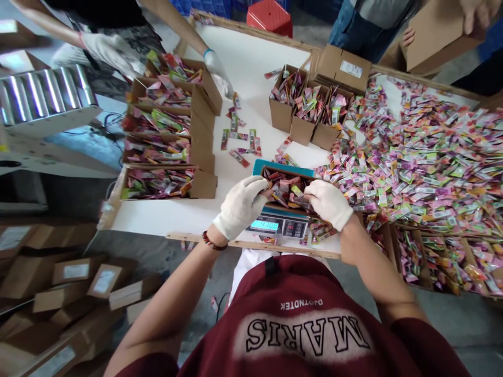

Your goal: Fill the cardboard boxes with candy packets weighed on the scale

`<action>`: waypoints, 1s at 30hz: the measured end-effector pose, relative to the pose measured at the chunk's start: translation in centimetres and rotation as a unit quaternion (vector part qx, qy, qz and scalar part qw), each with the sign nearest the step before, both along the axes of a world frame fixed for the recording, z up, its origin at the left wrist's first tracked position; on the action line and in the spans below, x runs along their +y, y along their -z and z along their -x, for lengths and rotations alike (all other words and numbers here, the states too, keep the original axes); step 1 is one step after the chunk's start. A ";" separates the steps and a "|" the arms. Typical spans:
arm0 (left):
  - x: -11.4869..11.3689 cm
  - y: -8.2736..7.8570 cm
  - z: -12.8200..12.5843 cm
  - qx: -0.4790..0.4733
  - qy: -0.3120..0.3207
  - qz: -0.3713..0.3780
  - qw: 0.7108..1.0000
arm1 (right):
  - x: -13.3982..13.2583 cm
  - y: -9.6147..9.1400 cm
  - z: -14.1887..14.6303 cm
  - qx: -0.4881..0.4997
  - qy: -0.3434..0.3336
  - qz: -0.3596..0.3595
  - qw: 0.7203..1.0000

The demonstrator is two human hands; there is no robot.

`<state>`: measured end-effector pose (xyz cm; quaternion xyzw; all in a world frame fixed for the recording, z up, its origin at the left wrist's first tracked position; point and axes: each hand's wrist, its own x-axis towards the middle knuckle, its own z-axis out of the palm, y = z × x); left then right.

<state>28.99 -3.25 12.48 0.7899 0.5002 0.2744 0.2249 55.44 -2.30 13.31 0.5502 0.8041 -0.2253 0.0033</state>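
Note:
A small cardboard box [271, 171] full of colourful sachets stands on a teal digital scale [280, 225] at the table's near edge. My left hand [239, 206], in a white glove, curls round the box's left rim. My right hand [329, 203], gloved too, is closed over the sachets at the box's right side, fingers pinched on them. A big heap of loose sachets [424, 162] spreads across the table to the right.
Filled open boxes [165, 152] line the table's left side, three more [308, 107] stand further back. Another person's gloved hands [214, 63] work at the far left; someone at the far right holds a box [436, 34]. Closed cartons [58, 293] lie on the floor at left.

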 end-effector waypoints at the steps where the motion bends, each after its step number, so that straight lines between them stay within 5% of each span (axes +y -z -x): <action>1: 0.2 0.1 -0.2 -0.004 0.007 0.000 1.000 | -0.1 -0.4 -0.9 0.051 0.022 -0.008 0.998; 5: 1.2 0.1 -1.2 -0.034 0.033 0.003 0.999 | -0.4 -1.3 -2.6 0.178 0.100 -0.011 0.979; 10: 1.8 0.4 -3.1 -0.046 0.038 -0.006 0.998 | -0.5 -0.9 -2.7 0.200 0.060 -0.127 0.970; 15: -0.1 2.2 -6.3 0.196 0.202 0.086 0.956 | 2.5 -1.1 -9.9 -0.037 0.216 -0.275 0.936; 18: -1.4 3.1 -7.0 0.298 0.208 0.139 0.921 | 7.8 0.3 -12.1 -0.032 0.217 -0.266 0.939; 22: -2.7 2.5 -2.7 0.301 0.207 0.176 0.914 | 17.4 4.4 -5.7 0.076 0.142 -0.162 0.974; 27: -6.6 1.0 8.5 0.294 0.118 0.288 0.903 | 28.6 7.8 7.1 0.078 0.112 -0.094 0.986; 30: -9.3 1.8 15.3 0.291 0.038 0.345 0.891 | 33.8 8.9 11.8 0.061 0.115 -0.086 0.988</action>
